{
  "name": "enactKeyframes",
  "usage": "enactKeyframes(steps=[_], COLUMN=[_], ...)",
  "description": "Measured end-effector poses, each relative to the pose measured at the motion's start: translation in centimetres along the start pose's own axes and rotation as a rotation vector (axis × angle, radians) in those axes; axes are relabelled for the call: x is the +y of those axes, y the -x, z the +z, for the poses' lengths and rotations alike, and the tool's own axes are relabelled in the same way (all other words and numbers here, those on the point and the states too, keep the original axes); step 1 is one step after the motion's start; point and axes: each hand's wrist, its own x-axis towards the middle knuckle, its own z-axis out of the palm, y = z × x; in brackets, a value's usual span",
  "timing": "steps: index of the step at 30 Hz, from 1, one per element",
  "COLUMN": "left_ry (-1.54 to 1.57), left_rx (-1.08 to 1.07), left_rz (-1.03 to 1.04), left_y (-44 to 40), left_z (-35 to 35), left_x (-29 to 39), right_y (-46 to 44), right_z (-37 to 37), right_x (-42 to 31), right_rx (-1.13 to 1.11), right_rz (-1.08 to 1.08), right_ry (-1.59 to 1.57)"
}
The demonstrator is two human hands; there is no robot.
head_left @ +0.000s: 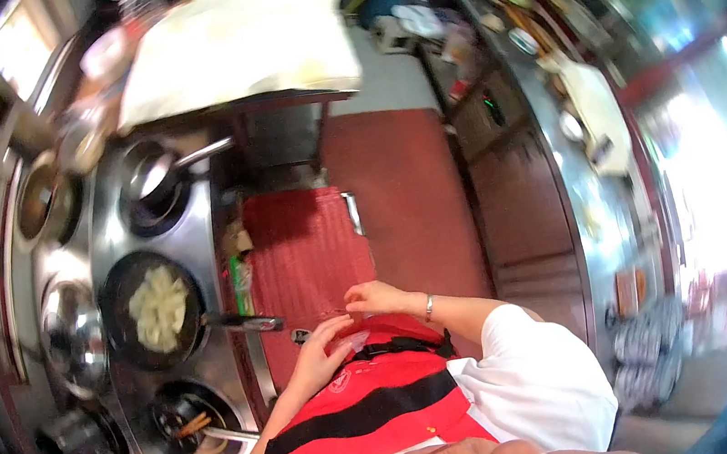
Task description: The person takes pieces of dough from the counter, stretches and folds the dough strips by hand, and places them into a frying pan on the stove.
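Kitchen floor: We stood over a red floor [410,198], with a ribbed red mat [309,266] just ahead of both hands.
Table: Well beyond the hands was a table under a white cover [239,46].
Left hand: Our left hand [321,354] was in front of our waist, its fingers loosely bent; we could not tell whether it gripped anything.
Right hand: Our right hand [380,300], slightly farther forward, had curled fingers near the left; its grasp was also unclear. A band [430,307] circled that wrist.
Apron: Our red apron [316,422], crossed by a black stripe, was the thing nearest to both hands, directly behind and below them.
Stove: A steel stove [205,234] stood left of the hands.
Frying pan: On it sat a dark frying pan [119,316] with pale pieces [159,309] inside; its black handle [252,321] pointed toward our left hand, apart from it.
Saucepan: Farther ahead and left sat a saucepan [152,175].
Right side: Brown cupboards [521,206] and a long counter [590,220] stood well right of the hands.
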Motion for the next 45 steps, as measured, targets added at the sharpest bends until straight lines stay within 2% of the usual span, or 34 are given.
enactKeyframes(steps=[2, 3, 4, 5, 6, 8, 9, 11, 13, 14, 16, 17, 19, 22, 23, 25, 27, 29, 31, 35, 37, 43, 45], left_ry=[0.007, -0.114, -0.076, -0.054, -0.068, 0.061, 0.034, -0.058, -0.147, -0.193, -0.335, -0.462, -0.348, -0.410, -0.421, -0.454, -0.424, -0.400, -0.385, -0.274, 0.067, 0.100, 0.077], left_rx=[-0.110, -0.147, -0.186, -0.221, -0.270, -0.322, -0.358, -0.500, -0.561, -0.601, -0.694, -0.746, -0.859, -0.853, -0.879, -0.872, -0.912, -0.939, -0.949, -0.949, -0.893, -0.706, -0.681], left_rz=[-0.044, 0.015, -0.098, -0.225, -0.204, -0.379, -0.377, -0.441, -0.437, -0.426, -0.414, -0.319, -0.303, -0.111, -0.116, -0.023, -0.049, -0.066, 0.078, 0.095, -0.282, -0.493, -0.526], left_y=[1.4, -4.5, -5.0, -4.8, -5.9, -7.4, -8.2, -9.8, -12.1, -13.4, -17.1, -18.8, -22.9, -28.1, -29.5, -33.2, -36.1, -40.0, -44.1, -52.2, -55.7, -65.3, -67.6], left_z=[-0.7, 4.6, 7.5, 9.7, 11.6, 16.9, 18.3, 22.1, 25.5, 27.9, 30.8, 32.2, 34.9, 40.3, 42.0, 46.2, 50.5, 54.4, 58.4, 66.1, 70.0, 81.4, 84.6], left_x=[-0.7, 0.0, -0.5, -0.8, -1.5, -1.2, -1.2, -0.4, 0.2, 1.2, 3.5, 1.5, 4.3, 6.5, 6.7, 9.1, 10.2, 10.6, 9.6, 9.7, 10.0, 7.7, 6.6], right_y=[1.4, 2.8, 5.9, 8.6, 10.6, 17.3, 18.7, 22.0, 26.2, 29.3, 31.3, 33.1, 36.0, 39.5, 41.5, 42.8, 45.0, 47.0, 49.8, 53.6, 55.1, 58.2, 58.7], right_z=[3.7, -0.5, 0.6, 1.8, 1.2, 0.4, 0.7, 0.6, -2.2, -3.1, -3.0, -3.2, -4.2, -4.8, -5.5, -5.5, -5.6, -6.4, -8.2, -12.4, -15.4, -22.5, -24.4], right_x=[1.2, 7.7, 11.0, 13.2, 15.0, 18.2, 19.8, 24.2, 26.0, 27.3, 30.7, 32.6, 34.4, 38.7, 39.3, 43.1, 46.5, 50.4, 52.4, 57.6, 59.9, 66.5, 69.3], right_rx=[-0.036, 0.081, 0.064, 0.038, -0.050, -0.043, -0.077, -0.004, 0.082, 0.162, 0.273, 0.349, 0.463, 0.826, 0.938, 1.201, 1.307, 1.451, 1.505, 1.726, 1.781, 1.890, 1.953], right_rz=[0.025, -0.046, -0.003, 0.027, 0.000, 0.086, 0.102, 0.065, 0.046, 0.139, 0.173, 0.219, 0.270, 0.324, 0.399, 0.404, 0.467, 0.507, 0.562, 0.627, 0.682, 0.859, 0.836], right_ry=[0.149, 0.124, 0.090, 0.046, -0.070, -0.225, -0.359, -0.403, -0.299, -0.232, -0.234, -0.204, -0.233, -0.439, -0.476, -0.555, -0.766, -0.620, -0.795, -0.704, -0.695, -0.554, -0.530])
